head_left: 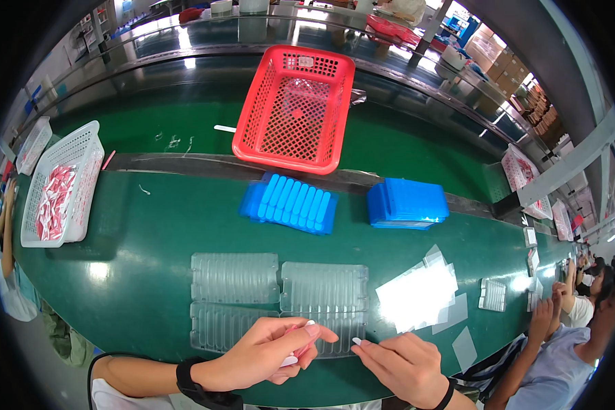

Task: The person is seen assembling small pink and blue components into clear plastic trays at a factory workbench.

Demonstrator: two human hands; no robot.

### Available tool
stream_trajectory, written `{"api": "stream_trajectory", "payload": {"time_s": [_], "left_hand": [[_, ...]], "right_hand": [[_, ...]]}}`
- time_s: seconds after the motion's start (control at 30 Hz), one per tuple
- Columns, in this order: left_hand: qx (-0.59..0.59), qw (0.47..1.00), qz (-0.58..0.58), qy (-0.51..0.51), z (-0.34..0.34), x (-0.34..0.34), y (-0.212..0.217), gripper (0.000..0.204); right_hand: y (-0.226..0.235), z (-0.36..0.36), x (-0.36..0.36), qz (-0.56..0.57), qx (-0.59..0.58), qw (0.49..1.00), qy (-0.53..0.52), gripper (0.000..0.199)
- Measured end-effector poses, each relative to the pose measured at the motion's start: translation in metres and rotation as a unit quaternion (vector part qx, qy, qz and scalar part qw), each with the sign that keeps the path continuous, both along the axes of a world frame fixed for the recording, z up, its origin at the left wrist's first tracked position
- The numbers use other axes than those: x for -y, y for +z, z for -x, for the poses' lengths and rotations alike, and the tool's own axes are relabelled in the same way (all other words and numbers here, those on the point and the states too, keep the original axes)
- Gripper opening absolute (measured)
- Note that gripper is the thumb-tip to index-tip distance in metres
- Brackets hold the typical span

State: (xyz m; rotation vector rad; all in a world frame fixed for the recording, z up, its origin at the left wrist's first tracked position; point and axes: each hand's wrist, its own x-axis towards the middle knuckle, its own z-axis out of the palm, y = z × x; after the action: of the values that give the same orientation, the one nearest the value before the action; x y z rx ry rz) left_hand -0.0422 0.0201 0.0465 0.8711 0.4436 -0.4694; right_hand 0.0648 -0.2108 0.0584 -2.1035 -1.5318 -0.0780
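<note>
left hand (273, 348) holds pink pieces (299, 348); right hand (404, 365) pinched narrow, contents unclear; nearest clear ribbed plastic tray (347, 326), long axis 9-to-3, at its 10 o'clock.

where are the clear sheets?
Head view, right of centre: clear sheets lie on the green table, right of the clear ribbed trays, just beyond the right hand.

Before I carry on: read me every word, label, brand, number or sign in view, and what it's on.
Nothing reads clearly enough to quote.
Red basket: pale label on its far end, too small to read.
Cardboard boxes in the background: too blurred to make out any print.
Clear ridged trays and blue stack on the right: no print that I can make out.
</note>
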Motion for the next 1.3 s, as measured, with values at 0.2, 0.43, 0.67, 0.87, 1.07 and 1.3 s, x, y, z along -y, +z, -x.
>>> {"api": "stream_trajectory", "payload": {"time_s": [0.2,0.43,0.67,0.87,1.07,1.3], "left_hand": [[0.003,0.998,0.066,0.007,0.001,-0.005,-0.008,0.039],[0.065,0.995,0.074,-0.024,0.004,-0.006,-0.012,0.038],[0.099,0.992,-0.042,-0.067,0.007,0.001,-0.009,0.038],[0.155,0.981,-0.076,-0.086,0.008,0.005,-0.014,0.036],[0.164,0.98,-0.074,-0.088,0.009,0.004,-0.011,0.035],[0.015,0.999,-0.03,0.026,0.0,-0.005,-0.003,0.033]], "right_hand": [[0.004,0.015,-0.002,0.152,0.075,0.985,0.007,0.033],[-0.001,0.021,-0.014,0.161,0.051,0.984,-0.052,0.039],[0.023,0.0,-0.019,0.089,-0.142,0.985,-0.044,0.033],[0.024,0.003,-0.024,0.008,-0.303,0.953,-0.023,0.024],[0.025,-0.004,-0.026,-0.012,-0.387,0.913,-0.127,0.018],[0.015,-0.017,-0.013,0.045,0.171,0.974,0.143,0.024]]}}
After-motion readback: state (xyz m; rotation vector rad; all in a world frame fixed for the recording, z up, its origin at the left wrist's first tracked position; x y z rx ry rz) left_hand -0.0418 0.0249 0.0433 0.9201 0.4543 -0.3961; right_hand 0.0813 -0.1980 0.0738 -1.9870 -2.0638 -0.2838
